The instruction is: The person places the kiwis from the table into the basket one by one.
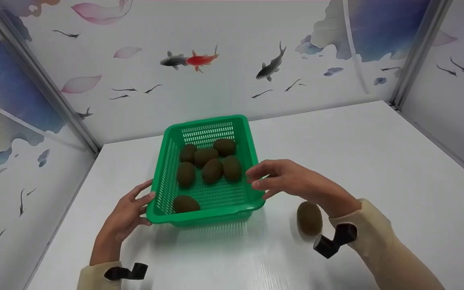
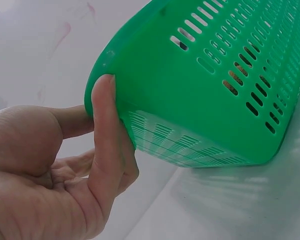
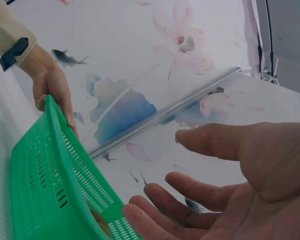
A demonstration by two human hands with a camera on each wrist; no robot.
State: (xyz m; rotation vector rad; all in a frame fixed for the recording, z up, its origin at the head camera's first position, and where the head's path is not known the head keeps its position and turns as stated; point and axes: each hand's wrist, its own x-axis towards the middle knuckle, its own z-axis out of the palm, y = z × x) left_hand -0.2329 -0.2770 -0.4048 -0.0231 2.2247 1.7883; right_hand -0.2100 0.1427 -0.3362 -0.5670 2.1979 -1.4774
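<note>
A green plastic basket (image 1: pixel 199 219) with slotted walls holds several brown, fuzzy kiwis (image 1: pixel 212 171). Most of the fruit is gathered toward the basket's far half, while a single kiwi (image 1: pixel 186 204) lies in the near left corner. At the left side near the front, my left hand (image 1: pixel 129 209) grips the rim; the left wrist view shows its fingers (image 2: pixel 104 120) against the outer wall. My right hand (image 1: pixel 292 181) is at the basket's right edge, fingers apart and holding nothing. Just below the right wrist, one kiwi (image 1: pixel 309 218) rests on the table.
The white table (image 1: pixel 336 137) carries the basket left of its middle. Behind it rises a wall panel (image 1: pixel 224 92) with painted fish and petals. Metal posts (image 1: pixel 421 52) stand at the corners. Small black devices (image 1: pixel 334 240) are worn on both wrists.
</note>
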